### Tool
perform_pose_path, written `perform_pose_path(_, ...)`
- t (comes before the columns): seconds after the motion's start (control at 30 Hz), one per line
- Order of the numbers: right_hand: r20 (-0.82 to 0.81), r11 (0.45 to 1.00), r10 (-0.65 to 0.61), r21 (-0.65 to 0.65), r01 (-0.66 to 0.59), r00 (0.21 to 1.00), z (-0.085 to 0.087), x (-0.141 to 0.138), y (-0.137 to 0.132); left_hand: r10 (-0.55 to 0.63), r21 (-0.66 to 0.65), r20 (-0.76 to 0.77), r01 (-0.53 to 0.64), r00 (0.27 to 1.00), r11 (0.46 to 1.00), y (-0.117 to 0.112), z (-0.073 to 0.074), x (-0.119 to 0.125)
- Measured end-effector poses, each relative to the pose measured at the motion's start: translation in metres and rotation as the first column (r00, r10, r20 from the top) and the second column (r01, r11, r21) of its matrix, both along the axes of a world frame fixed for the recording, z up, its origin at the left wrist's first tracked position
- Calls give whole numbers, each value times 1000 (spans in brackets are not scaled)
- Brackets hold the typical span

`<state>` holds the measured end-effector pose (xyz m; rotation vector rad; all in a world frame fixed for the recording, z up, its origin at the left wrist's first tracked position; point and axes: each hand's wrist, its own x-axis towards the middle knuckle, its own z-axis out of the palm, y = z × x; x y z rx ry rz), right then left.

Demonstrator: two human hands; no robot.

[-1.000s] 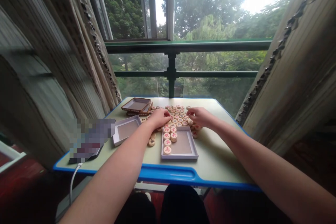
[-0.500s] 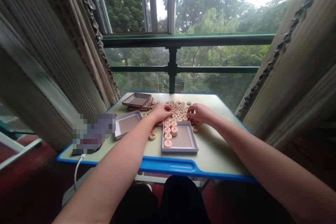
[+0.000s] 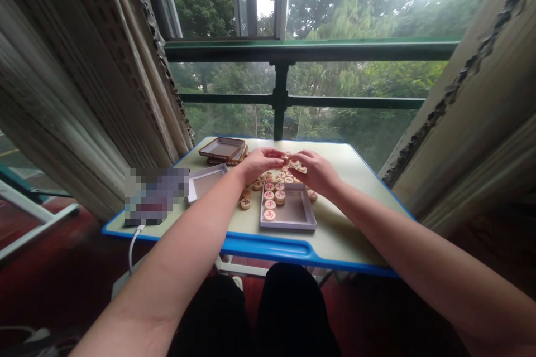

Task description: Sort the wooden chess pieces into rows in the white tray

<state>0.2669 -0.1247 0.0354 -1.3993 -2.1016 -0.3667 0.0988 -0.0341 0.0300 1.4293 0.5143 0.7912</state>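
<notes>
Round wooden chess pieces [image 3: 280,186] with red characters lie in a heap on a pale table [image 3: 347,228]. Several more pieces sit in the left part of a shallow grey tray [image 3: 293,216] in front of the heap. My left hand [image 3: 256,165] and my right hand [image 3: 315,171] hover over the far part of the heap, fingertips nearly meeting. Both hands have fingers curled and pinched over pieces; what each one grips is too small to name.
A second grey tray [image 3: 205,181] lies to the left, and brown trays [image 3: 223,149] are stacked at the far left corner. A blurred-out device [image 3: 154,196] with a white cable sits on the near left edge. Curtains flank the table; a green window rail stands behind it.
Both hands have moved from the near part of the heap to its far part and come closer together. The camera has tilted, so the table sits higher in view.
</notes>
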Motion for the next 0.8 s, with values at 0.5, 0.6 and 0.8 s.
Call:
perform_pose_path(0.5, -97, 964, 123, -227, -142, 988, 28, -7, -24, -13, 62, -160, 23, 987, 998, -4, 17, -15)
perform_pose_path(0.6, -105, 870, 236, -420, -258, 966, 30, -1, -40, 127, 200, -230, -81, 965, 977, -1, 19, -16)
perform_pose_path(0.8, -36, 793, 235, -571, -213, 971, 21, -1, -48, 382, 404, -248, -264, 890, 876, 10, 2, -10)
